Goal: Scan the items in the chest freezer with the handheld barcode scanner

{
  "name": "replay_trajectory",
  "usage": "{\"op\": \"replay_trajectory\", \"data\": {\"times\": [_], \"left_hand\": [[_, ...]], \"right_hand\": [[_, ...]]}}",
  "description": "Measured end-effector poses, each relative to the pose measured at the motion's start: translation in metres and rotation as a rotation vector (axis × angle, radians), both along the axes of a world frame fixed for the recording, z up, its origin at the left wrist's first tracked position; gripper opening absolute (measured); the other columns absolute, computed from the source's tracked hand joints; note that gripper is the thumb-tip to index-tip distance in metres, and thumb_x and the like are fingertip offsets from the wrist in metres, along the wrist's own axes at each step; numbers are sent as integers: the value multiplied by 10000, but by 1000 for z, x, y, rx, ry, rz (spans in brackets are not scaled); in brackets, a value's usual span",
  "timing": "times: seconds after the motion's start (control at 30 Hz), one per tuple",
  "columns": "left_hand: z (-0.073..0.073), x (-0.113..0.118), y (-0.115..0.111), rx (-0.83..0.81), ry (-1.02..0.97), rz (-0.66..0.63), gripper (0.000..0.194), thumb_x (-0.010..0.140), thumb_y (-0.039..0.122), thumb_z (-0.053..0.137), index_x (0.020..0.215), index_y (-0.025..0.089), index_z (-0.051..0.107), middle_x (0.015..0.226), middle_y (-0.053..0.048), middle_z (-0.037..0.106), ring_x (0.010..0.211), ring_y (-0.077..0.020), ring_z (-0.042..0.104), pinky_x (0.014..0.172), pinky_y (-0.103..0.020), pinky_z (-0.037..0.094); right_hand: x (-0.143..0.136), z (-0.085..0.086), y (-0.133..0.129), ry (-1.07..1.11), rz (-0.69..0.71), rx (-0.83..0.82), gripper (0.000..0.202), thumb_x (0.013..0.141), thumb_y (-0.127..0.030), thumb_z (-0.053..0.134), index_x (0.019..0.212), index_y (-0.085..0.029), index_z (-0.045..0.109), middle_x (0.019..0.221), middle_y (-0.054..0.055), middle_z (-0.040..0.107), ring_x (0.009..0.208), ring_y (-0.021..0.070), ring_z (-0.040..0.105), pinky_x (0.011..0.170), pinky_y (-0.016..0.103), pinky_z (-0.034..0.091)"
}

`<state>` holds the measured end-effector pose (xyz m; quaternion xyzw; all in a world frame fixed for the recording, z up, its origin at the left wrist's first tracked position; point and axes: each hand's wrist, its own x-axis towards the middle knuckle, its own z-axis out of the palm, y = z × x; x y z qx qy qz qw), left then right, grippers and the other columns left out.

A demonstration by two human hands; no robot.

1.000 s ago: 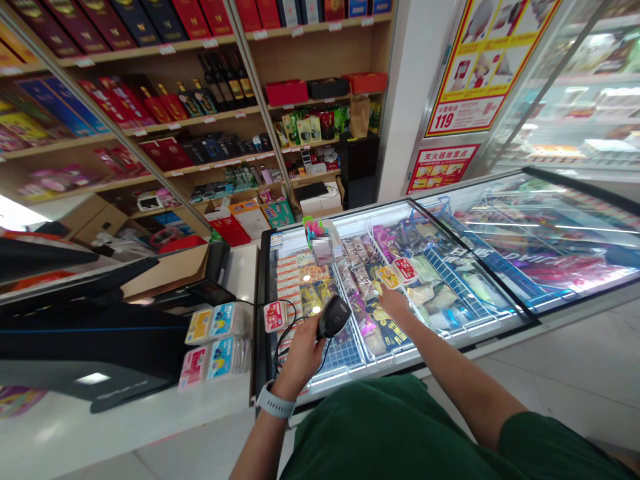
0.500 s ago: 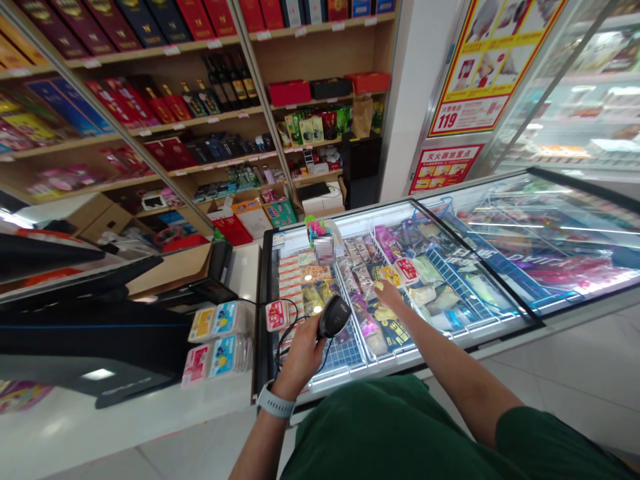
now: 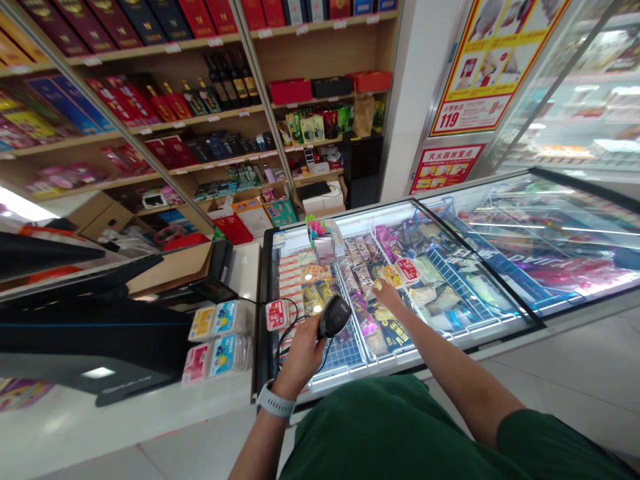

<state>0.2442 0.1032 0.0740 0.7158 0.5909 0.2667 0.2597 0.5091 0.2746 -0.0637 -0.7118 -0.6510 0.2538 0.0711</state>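
1 blk scanner (image 3: pixel 334 317) gripped in L hand (image 3: pixel 301 350); R hand (image 3: pixel 389 298) by yel. pack (image 3: pixel 389 275), grip unclear.

A black plastic handheld barcode scanner (image 3: pixel 334 317) is held just above the glass of a glass-topped freezer (image 3: pixel 259 333), toward its left end. The broad, rounded head slants up and to the right; the handle is mostly hidden by the grip. A thin black cord (image 3: pixel 278 348) trails from it and loops over the glass on its left side. Farther right, a small, flat yellow packet with pale markings (image 3: pixel 391 275) appears to lie on the glass, set at a slant, its print too small to read.
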Motion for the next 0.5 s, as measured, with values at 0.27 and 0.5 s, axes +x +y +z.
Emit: {"op": "replay_trajectory", "data": {"times": [0.27,0.5], "left_hand": [[-3,0,-1,19,11,11,494,804,85,517,1291,157,467,1280,-141,582,1197,-256,536,1034,-471,417],[-1,1,-5,29,-24,21,493,813,93,509,1299,157,460,1277,-135,583,1181,-253,539,1031,-469,415]], "right_hand": [[-14,14,-16,19,45,0,535,917,-355,448,1398,-124,404,1019,124,705,968,230,655,824,287,432],[-49,23,-34,-10,193,29,424,929,-314,419,1326,-188,498,1031,101,709,973,232,651,820,293,431]]}}
